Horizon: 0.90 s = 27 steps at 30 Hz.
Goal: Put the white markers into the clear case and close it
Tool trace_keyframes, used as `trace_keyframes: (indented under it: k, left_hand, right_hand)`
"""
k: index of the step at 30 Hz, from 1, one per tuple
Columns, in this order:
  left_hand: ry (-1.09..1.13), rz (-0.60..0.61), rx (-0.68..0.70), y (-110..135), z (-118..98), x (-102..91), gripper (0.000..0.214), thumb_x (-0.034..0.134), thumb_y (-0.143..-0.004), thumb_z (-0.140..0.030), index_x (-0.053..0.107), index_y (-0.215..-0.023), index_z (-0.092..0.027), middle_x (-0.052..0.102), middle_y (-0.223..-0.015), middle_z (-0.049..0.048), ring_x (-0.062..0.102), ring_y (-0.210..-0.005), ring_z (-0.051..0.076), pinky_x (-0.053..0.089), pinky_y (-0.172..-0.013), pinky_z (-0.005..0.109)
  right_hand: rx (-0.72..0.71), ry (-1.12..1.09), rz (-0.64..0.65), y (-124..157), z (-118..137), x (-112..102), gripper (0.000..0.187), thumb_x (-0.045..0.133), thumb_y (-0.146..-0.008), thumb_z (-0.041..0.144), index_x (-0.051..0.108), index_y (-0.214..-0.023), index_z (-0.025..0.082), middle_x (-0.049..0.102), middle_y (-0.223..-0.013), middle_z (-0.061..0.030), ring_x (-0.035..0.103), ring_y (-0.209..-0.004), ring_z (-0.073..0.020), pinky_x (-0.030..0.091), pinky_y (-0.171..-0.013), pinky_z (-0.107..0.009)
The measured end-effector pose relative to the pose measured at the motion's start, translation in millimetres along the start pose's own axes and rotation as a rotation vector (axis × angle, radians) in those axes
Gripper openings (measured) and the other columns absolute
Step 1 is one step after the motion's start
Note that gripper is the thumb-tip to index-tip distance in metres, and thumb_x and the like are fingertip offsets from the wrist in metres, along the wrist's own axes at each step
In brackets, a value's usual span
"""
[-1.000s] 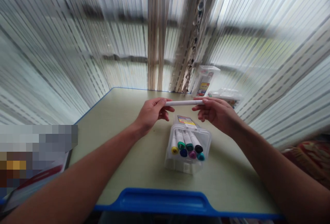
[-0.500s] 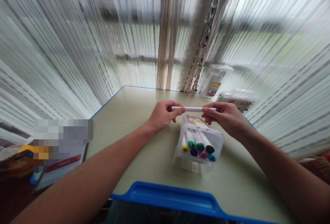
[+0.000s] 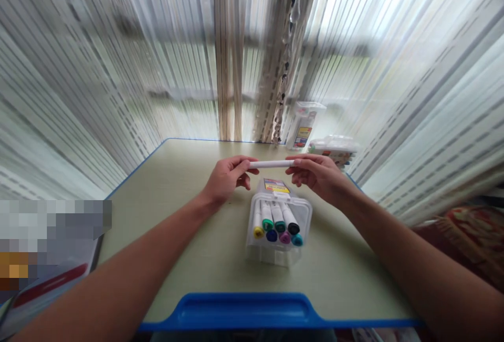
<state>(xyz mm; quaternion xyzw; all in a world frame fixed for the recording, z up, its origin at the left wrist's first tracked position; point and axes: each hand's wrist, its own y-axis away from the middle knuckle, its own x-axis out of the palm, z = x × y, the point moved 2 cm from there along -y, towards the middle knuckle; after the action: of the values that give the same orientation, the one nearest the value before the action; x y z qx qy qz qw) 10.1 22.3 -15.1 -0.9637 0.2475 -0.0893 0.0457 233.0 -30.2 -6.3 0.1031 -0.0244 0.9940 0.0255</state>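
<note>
A white marker (image 3: pixel 271 164) is held level above the table, one end in each hand. My left hand (image 3: pixel 228 176) pinches its left end between thumb and fingers. At the other end, the fingers of my right hand (image 3: pixel 318 174) are closed on it. Just below and nearer to me, a clear plastic case (image 3: pixel 252 229) stands open on the table, its lid raised toward the back with a yellow label on it. Several white markers with yellow, green, blue, purple, black and teal ends (image 3: pixel 279 226) lie inside.
The pale table (image 3: pixel 189 273) has a blue rim with a blue tray (image 3: pixel 242 310) at the front. Two more clear cases, one upright (image 3: pixel 302 126) and one lying (image 3: pixel 334 147), stand at the back right. String curtains (image 3: pixel 157 58) hang behind; a partly blurred-out item (image 3: pixel 55 284) is at left.
The view has turned to the right, so things sit further left. My fingers have slid outward toward the marker's ends, and more of its barrel shows between my hands.
</note>
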Motion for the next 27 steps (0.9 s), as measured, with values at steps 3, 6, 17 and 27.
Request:
trace_keyframes:
  k: [3, 6, 17, 27]
  left_hand:
    - [0.021, 0.001, -0.012, 0.5, -1.0, 0.7, 0.026, 0.059, -0.086, -0.026, 0.068, -0.103, -0.008, 0.071, -0.083, 0.008, 0.057, -0.049, 0.008, 0.049, -0.054, 0.023]
    - [-0.017, 0.004, -0.009, 0.9, -1.5, 1.5, 0.026, 0.061, -0.085, -0.026, 0.068, -0.102, -0.008, 0.071, -0.083, 0.0076, 0.056, -0.049, 0.007, 0.048, -0.053, 0.022]
    - [-0.252, 0.017, 0.087, 3.1, -3.1, 1.9, 0.034, 0.079, -0.071, -0.037, 0.069, -0.088, -0.009, 0.065, -0.068, 0.001, 0.053, -0.049, 0.007, 0.043, -0.047, 0.02]
    - [-0.163, -0.032, 0.1, 1.3, -3.4, -0.5, 0.035, 0.077, -0.074, -0.036, 0.072, -0.096, -0.009, 0.069, -0.074, 0.0043, 0.052, -0.048, 0.007, 0.044, -0.048, 0.021]
  right_hand:
    - [0.001, -0.02, -0.017, 0.7, 2.4, 1.1, 0.023, 0.074, -0.07, 0.022, 0.076, -0.09, 0.01, 0.075, -0.072, -0.0112, 0.066, -0.05, -0.0141, 0.051, -0.046, -0.021]
    - [-0.006, -0.022, -0.02, 1.2, 3.0, 1.0, 0.023, 0.074, -0.07, 0.022, 0.077, -0.089, 0.01, 0.075, -0.071, -0.0115, 0.066, -0.05, -0.0142, 0.051, -0.045, -0.021]
    - [-0.051, 0.135, 0.026, 2.1, -3.0, 2.0, 0.027, 0.088, -0.063, 0.028, 0.075, -0.081, 0.012, 0.065, -0.054, -0.0016, 0.058, -0.043, -0.01, 0.048, -0.044, -0.021]
    - [-0.053, 0.077, 0.055, 1.6, -1.9, 1.1, 0.028, 0.085, -0.068, 0.031, 0.077, -0.089, 0.014, 0.073, -0.068, -0.0065, 0.061, -0.048, -0.0107, 0.048, -0.044, -0.021]
